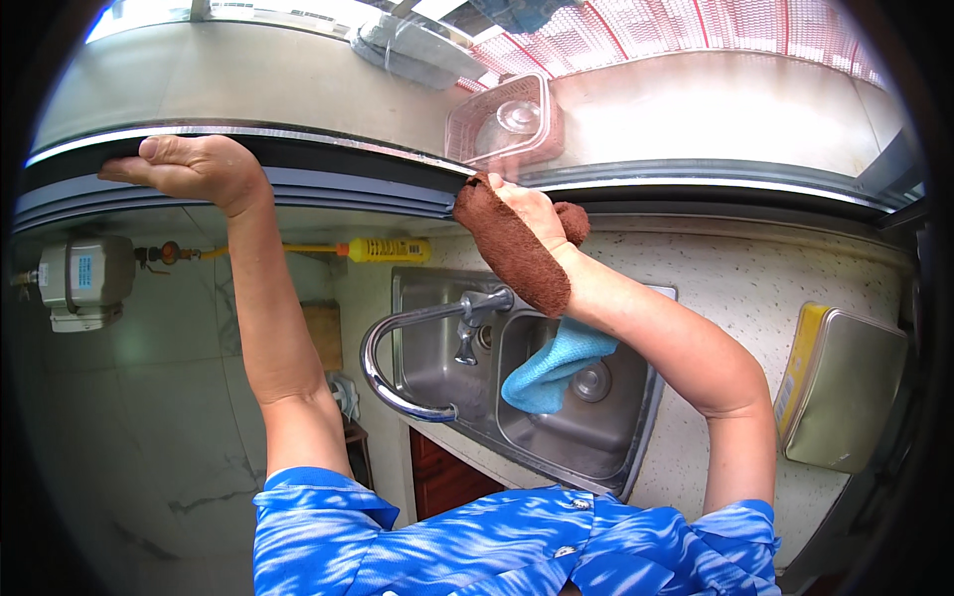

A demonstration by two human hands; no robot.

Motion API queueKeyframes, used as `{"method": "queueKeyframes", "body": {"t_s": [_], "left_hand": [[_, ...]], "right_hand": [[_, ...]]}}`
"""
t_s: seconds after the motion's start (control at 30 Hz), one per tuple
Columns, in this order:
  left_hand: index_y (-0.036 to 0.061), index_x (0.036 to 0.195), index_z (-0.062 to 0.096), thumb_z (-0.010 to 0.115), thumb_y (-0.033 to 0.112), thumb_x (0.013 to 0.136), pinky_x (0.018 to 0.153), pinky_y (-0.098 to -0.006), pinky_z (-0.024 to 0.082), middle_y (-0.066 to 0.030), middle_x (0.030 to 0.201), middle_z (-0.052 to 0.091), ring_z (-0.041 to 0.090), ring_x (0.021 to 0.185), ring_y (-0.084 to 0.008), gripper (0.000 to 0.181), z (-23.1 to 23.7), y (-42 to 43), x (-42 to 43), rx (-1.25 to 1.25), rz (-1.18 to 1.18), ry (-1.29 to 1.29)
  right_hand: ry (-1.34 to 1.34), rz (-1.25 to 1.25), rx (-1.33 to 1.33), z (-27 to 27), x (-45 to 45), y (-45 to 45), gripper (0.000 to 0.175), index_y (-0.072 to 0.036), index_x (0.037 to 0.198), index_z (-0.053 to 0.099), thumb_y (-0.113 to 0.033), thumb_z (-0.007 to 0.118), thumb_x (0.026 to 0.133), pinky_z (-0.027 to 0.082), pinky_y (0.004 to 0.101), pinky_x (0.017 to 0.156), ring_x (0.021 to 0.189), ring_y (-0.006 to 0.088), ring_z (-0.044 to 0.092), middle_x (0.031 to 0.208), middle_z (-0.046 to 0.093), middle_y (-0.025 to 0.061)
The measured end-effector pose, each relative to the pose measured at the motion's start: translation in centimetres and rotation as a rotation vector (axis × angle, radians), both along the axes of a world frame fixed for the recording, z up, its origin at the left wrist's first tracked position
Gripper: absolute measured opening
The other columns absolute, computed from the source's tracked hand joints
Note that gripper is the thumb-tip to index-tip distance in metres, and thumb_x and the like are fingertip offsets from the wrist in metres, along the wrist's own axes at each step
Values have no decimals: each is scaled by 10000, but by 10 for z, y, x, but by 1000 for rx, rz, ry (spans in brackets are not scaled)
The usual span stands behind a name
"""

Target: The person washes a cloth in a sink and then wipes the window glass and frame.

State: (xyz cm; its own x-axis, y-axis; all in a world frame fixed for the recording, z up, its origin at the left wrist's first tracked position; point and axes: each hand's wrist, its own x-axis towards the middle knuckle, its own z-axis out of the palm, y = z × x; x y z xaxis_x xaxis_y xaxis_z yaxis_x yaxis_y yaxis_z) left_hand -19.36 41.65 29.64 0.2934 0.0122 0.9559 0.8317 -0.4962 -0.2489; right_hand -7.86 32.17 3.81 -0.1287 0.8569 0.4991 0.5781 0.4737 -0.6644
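Note:
My right hand (531, 212) grips a brown towel (514, 249). It presses against the bottom of the window by the dark frame (671, 200), and part of the towel hangs below my wrist. Out to the left, my left hand (209, 170) rests on the sliding window's dark frame (328, 155), fingers extended and holding nothing. Below my right forearm a light blue cloth (555, 369) hangs into the right basin of the stainless steel double sink (514, 447). A chrome faucet (373, 350) arches over the left basin.
A yellow bottle (389, 250) stands by the sill beyond the sink. A gas meter (88, 279) is mounted at the left. On the right counter lies a metal tin (846, 391). Outside the glass sits a pink plastic basket (551, 134), near a grey cloth (406, 54).

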Motion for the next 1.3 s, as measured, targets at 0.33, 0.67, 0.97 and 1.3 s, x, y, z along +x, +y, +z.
{"method": "queueKeyframes", "body": {"t_s": [0.33, 0.67, 0.97, 1.3], "left_hand": [[-204, 1389, 58, 228, 274, 1037, 1189, -367, 43, -372, 1483, 13, 30, 1433, -358, 617, -1, -2, 5, -52, -63, -32], [-203, 1390, 92, 245, 254, 1027, 1175, -472, 50, -403, 1464, 46, 19, 1408, -458, 603, 1, 5, 0, 65, -27, 28], [-64, 1470, 70, 278, 184, 1015, 1173, -448, 30, -293, 1530, -8, -20, 1433, -400, 558, 3, 4, -12, 123, -126, 127], [-56, 1471, 109, 245, 188, 1017, 1158, -500, 50, -271, 1536, 80, 41, 1440, -389, 533, 0, 7, -31, 48, -46, 60]], "right_hand": [[206, -21, -7, -38, -52, 37, 201, 30, 879, 584, -112, 603, 738, 544, 291, 664, 743, 230, 681, 782, 657, 129], [-419, -61, 144, 1, -20, 20, 207, 14, 890, 641, -142, 589, 763, 534, 249, 657, 793, 187, 672, 847, 661, 116], [-720, -126, 305, 21, -27, 13, 199, 40, 863, 636, -103, 567, 742, 517, 286, 537, 668, 203, 652, 779, 642, 166], [-674, 22, 226, 37, -42, 15, 204, 50, 886, 623, -55, 585, 716, 533, 294, 614, 747, 221, 677, 808, 650, 182]]}}
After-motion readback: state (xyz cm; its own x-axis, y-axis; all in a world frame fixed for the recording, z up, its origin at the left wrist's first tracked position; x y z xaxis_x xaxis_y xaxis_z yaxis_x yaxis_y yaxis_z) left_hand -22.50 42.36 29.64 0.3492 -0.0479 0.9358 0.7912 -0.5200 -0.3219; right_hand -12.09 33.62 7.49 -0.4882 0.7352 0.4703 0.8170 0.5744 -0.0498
